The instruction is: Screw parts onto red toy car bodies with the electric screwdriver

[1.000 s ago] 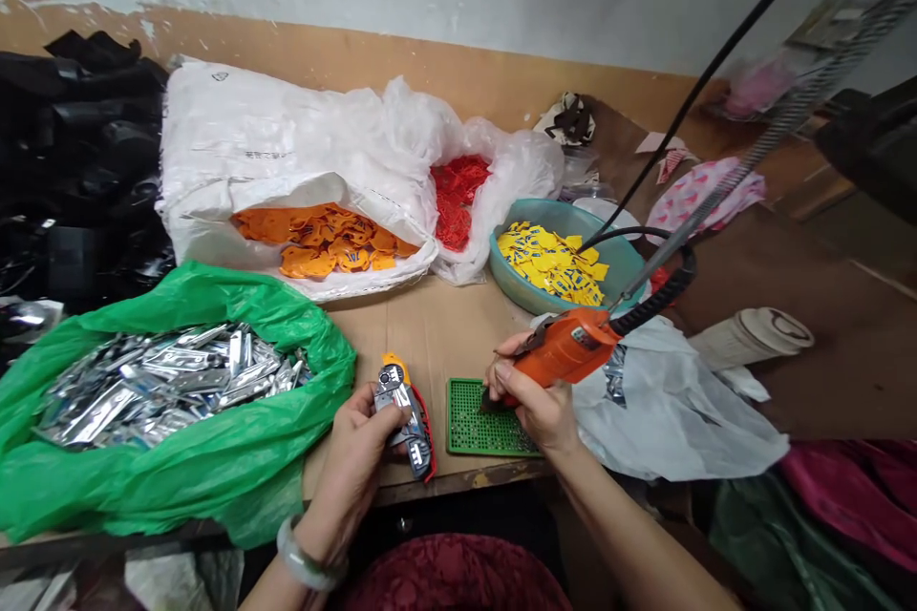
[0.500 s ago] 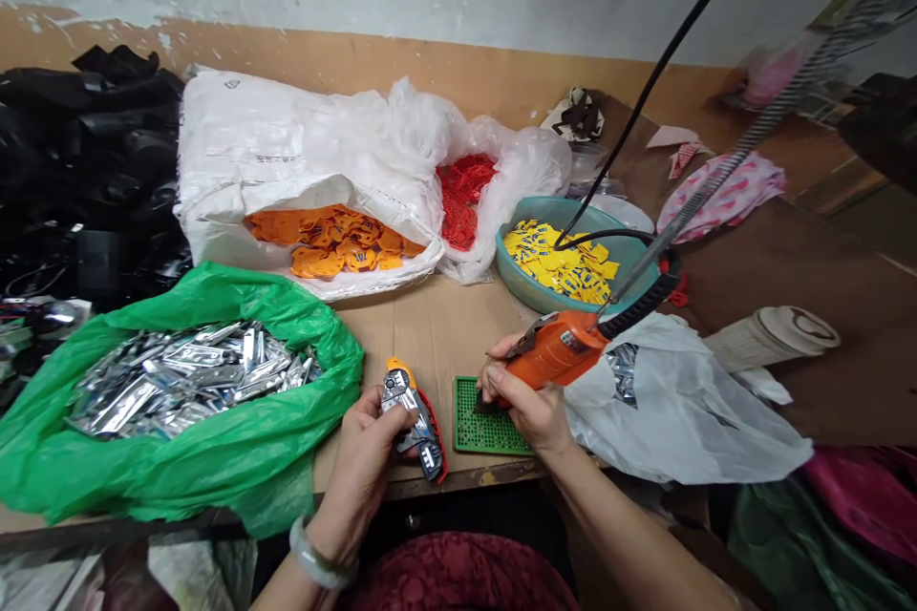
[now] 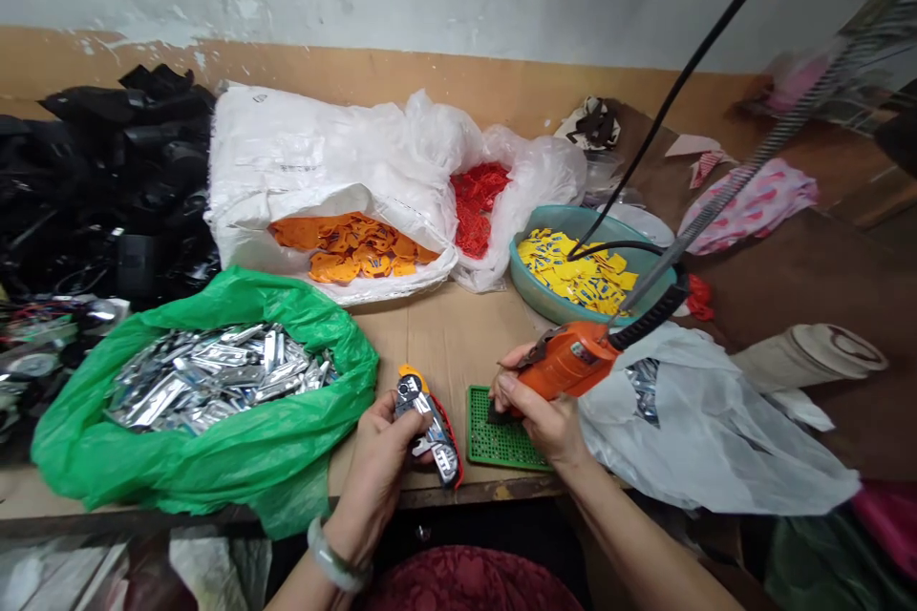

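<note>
My left hand (image 3: 393,444) grips a small part (image 3: 432,430) with a silver and dark face, an orange tip and a red edge, just left of the green tray. Around an orange power tool (image 3: 569,361) my right hand (image 3: 534,410) is closed; its fingers reach over a green perforated tray (image 3: 501,449) near the table's front edge. A black cord and a coiled spring run up from the tool to the upper right. The fingertips of my right hand are partly hidden by the tool.
A green bag (image 3: 236,477) of silver metal pieces lies left. Behind are a white sack (image 3: 315,143) with orange parts, a clear bag (image 3: 551,167) with red parts and a teal basin (image 3: 541,299) of yellow pieces. A white plastic bag (image 3: 702,430) lies right.
The whole view has shifted, so the table's contents appear farther right and slightly lower. Both hands keep their holds, with little change against the tray.
</note>
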Action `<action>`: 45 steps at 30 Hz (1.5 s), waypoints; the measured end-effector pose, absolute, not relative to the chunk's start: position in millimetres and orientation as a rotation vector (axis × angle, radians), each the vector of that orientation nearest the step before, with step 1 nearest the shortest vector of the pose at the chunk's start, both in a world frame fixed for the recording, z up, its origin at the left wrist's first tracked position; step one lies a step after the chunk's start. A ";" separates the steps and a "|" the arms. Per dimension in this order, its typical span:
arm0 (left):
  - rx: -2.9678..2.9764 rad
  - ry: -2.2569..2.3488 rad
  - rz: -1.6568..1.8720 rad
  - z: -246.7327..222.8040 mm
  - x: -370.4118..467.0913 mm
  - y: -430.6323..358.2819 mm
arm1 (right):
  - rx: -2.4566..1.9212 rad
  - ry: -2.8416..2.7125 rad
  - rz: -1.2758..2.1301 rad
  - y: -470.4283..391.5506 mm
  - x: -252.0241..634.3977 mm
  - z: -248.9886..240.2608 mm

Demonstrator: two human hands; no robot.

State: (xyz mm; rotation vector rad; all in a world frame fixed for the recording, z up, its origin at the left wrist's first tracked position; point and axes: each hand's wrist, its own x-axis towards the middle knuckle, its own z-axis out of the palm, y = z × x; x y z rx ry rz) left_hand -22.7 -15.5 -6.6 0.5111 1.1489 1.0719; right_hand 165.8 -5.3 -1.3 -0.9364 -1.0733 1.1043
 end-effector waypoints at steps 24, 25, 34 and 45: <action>0.570 1.177 1.100 0.7 -18.7 -5.4 | -0.607 -1.105 1.276 9.2 113.6 64.1; 0.572 1.177 1.097 0.7 -18.7 -5.7 | -0.608 -1.107 1.277 9.2 113.5 63.7; 0.592 1.214 1.088 -0.4 -17.8 -6.1 | -0.635 -1.137 1.289 6.1 115.3 58.7; 0.638 1.248 1.092 1.2 -15.1 -5.3 | -0.639 -1.227 1.311 8.4 118.5 56.2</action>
